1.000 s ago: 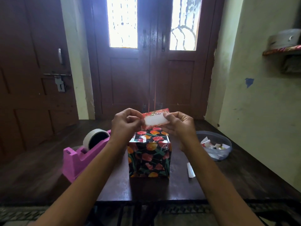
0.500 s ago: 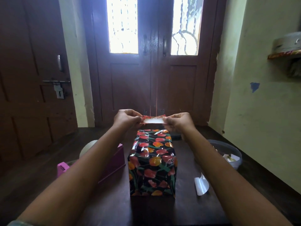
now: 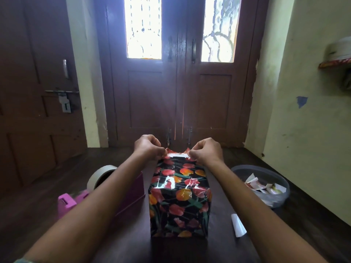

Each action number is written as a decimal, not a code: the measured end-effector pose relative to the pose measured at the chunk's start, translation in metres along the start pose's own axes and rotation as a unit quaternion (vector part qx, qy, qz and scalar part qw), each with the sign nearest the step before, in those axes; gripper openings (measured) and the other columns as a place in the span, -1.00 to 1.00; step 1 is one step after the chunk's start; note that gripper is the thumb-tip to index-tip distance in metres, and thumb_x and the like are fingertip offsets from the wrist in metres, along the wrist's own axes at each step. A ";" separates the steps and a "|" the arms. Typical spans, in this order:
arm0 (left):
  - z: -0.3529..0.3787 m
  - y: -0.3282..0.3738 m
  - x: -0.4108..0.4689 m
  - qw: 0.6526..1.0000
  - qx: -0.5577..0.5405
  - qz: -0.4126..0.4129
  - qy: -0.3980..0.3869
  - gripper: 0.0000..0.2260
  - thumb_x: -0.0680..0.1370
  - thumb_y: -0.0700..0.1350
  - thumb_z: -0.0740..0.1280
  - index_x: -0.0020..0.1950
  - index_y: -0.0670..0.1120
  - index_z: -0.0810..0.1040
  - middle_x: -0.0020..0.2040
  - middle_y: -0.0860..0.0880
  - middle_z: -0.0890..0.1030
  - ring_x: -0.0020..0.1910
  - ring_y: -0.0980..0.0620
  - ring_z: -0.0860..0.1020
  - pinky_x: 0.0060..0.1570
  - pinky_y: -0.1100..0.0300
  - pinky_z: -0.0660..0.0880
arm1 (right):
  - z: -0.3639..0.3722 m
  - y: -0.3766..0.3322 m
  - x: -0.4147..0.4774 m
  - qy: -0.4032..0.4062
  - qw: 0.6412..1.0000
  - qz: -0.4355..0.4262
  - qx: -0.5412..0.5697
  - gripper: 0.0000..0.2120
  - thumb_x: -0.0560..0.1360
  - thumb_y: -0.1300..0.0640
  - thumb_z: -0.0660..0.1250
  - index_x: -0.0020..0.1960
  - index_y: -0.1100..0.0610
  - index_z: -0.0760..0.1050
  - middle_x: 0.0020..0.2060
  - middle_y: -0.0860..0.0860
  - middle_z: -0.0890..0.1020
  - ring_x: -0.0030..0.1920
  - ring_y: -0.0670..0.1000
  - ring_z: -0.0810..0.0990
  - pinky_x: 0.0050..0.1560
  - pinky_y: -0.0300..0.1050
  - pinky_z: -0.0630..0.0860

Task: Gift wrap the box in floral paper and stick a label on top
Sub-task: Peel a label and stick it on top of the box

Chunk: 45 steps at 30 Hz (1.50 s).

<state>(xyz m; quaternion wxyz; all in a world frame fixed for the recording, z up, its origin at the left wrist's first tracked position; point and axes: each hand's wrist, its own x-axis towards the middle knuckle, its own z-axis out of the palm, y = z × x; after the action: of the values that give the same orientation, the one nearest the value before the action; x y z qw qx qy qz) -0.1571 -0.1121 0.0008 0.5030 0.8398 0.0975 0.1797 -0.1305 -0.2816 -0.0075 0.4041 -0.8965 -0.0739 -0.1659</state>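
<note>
Lowered label (image 3: 177,155) to far top edge of box (image 3: 179,202). Pinched at both ends by left hand (image 3: 148,148) and right hand (image 3: 206,150). Seemed light, floppy; best held by corners.

Glossy floral wrapping paper (image 3: 179,198) with shiny tape glints, matt dark wooden table (image 3: 133,242), smooth pink plastic tape dispenser (image 3: 70,203), translucent plastic tub (image 3: 281,179), white paper scrap (image 3: 238,227), dull painted wall (image 3: 311,120).
</note>
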 end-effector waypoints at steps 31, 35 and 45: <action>0.018 -0.007 -0.001 0.981 -0.051 -0.171 -0.078 -0.71 0.52 -0.05 0.33 0.13 -0.20 0.42 -0.15 -0.10 0.49 -0.25 0.00 0.50 -0.50 0.26 0.42 | 0.018 0.029 0.001 -0.055 0.945 0.198 0.255 -0.63 0.40 0.12 0.42 0.00 0.12 0.23 0.10 0.16 0.47 0.09 0.15 0.55 0.13 0.13 0.52; 0.023 -0.010 0.004 0.991 0.049 -0.119 -0.039 -0.50 0.43 0.14 0.41 0.16 -0.21 0.47 0.09 -0.13 0.57 0.05 -0.08 0.56 -0.07 0.10 0.49 | 0.019 0.030 0.001 -0.049 0.949 0.191 0.248 -0.62 0.40 0.12 0.42 0.00 0.11 0.22 0.12 0.16 0.46 0.11 0.15 0.54 0.15 0.12 0.51; 0.014 -0.001 0.000 0.984 -0.014 -0.162 -0.078 -0.83 0.57 -0.09 0.28 -0.02 -0.20 0.42 -0.27 -0.09 0.42 -0.38 0.04 0.41 -0.63 0.31 0.34 | 0.013 0.028 0.006 -0.106 0.934 0.224 0.258 -0.59 0.45 0.17 0.39 0.14 0.13 0.21 0.13 0.17 0.46 0.05 0.12 0.58 -0.16 -0.04 0.59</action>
<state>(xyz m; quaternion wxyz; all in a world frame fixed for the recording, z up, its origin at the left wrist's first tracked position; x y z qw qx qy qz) -0.1512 -0.1229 -0.0059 0.5433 0.8171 0.1905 0.0311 -0.1142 -0.2909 -0.0328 0.6383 -0.7668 0.0462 0.0503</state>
